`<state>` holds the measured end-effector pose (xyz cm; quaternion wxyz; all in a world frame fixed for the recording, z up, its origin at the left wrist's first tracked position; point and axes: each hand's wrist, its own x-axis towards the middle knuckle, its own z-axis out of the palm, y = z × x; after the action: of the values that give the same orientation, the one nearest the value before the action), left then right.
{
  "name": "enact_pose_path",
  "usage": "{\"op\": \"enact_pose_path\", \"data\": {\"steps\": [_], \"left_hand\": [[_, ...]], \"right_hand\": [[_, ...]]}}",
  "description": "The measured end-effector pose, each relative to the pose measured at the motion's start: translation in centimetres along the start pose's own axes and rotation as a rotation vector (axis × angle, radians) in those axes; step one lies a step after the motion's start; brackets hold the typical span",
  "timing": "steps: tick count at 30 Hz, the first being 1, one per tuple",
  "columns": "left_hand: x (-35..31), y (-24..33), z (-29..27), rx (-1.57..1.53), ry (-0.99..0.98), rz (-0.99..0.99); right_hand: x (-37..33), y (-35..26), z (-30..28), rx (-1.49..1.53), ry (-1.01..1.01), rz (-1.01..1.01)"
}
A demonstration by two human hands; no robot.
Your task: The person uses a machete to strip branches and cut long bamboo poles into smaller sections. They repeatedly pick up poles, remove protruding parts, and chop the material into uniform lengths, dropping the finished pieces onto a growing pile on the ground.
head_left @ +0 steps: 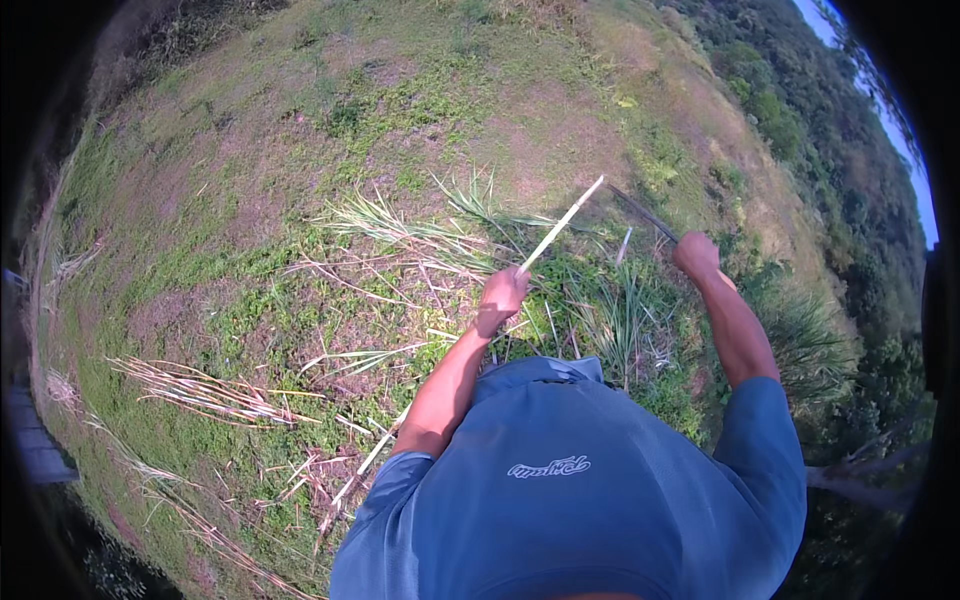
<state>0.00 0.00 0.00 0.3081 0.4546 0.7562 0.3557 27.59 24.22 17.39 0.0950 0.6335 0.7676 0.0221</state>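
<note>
A long pale green cane stalk (563, 225) is gripped in my left hand (503, 297), fingers wrapped round it. Its upper end slants up and to the right. A pale stalk length (365, 468) also shows below my left forearm; whether it is the same stalk is hidden by the arm. My right hand (697, 256) is closed round the handle of a machete (645, 212), whose dark, narrow blade points up and left. The blade's tip is close to the stalk's upper end; I cannot tell whether they touch.
Cut long green leaves (410, 232) lie ahead of my left hand. A bundle of stripped stalks (205, 390) lies on the grass at the left, with shorter pieces (300, 475) nearer me. Leafy tufts (620, 315) stand between my arms. A wooded slope (800, 130) rises at the right.
</note>
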Motion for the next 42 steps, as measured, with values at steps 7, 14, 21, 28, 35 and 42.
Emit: {"op": "enact_pose_path", "data": {"steps": [7,14,21,28,35,42], "left_hand": [[-4.4,-5.2,-1.4,0.027,-0.176,-0.108],[-8.4,-5.9,-0.8,-0.025,0.068,0.158],[-12.1,0.0,-1.7,-0.049,0.179,0.082],[-17.5,-5.1,-2.5,0.212,0.309,-0.156],[-34.7,-19.1,2.7,0.314,0.306,-0.654],[-27.3,-10.1,-4.5,0.106,0.294,-0.65]], "right_hand": [[-7.3,-4.3,5.0,0.391,0.076,0.16],[-9.6,-10.8,9.6,1.284,0.113,0.044],[-10.1,-16.5,7.8,1.873,-0.039,-0.017],[0.3,-10.6,1.9,2.054,0.101,0.004],[12.5,3.2,-6.5,1.905,0.432,-0.056],[9.5,7.4,-2.5,1.936,0.476,0.107]]}}
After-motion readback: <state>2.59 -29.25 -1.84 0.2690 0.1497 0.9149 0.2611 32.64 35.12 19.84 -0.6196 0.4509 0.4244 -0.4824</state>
